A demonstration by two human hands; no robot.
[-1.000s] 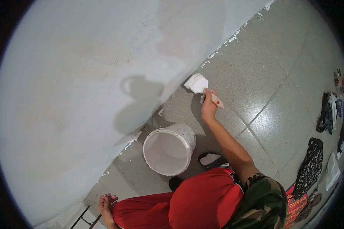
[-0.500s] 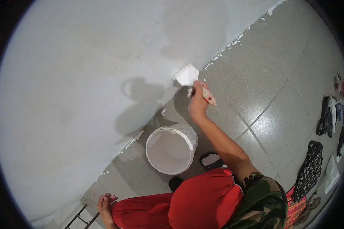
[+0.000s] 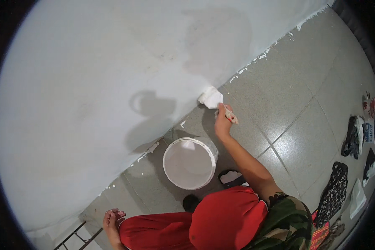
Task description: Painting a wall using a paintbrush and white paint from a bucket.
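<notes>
My right hand (image 3: 223, 120) is closed around the pale, red-marked handle of a paintbrush (image 3: 211, 98). The broad brush head is coated in white, and its tip touches the foot of the white wall (image 3: 91, 83) where it meets the floor. Below and to the left of this hand, a white plastic bucket (image 3: 215, 150) stands on the tiles; its inside looks pale. My left hand (image 3: 112, 221) rests by my red-clad knee, palm side up, loosely curled with fingers a little apart and nothing in it.
White splashes and flakes line the wall's bottom edge. My dark shoe (image 3: 230, 178) is beside the bucket. A dark metal frame (image 3: 84, 240) lies at the lower left. Along the right are a black patterned cloth (image 3: 332, 193), a white bag (image 3: 358, 198) and dark plastic bags (image 3: 352, 137).
The paintbrush in my right hand has moved a little down and to the right along the wall's foot. The view has shifted slightly. My left hand stays by my knee.
</notes>
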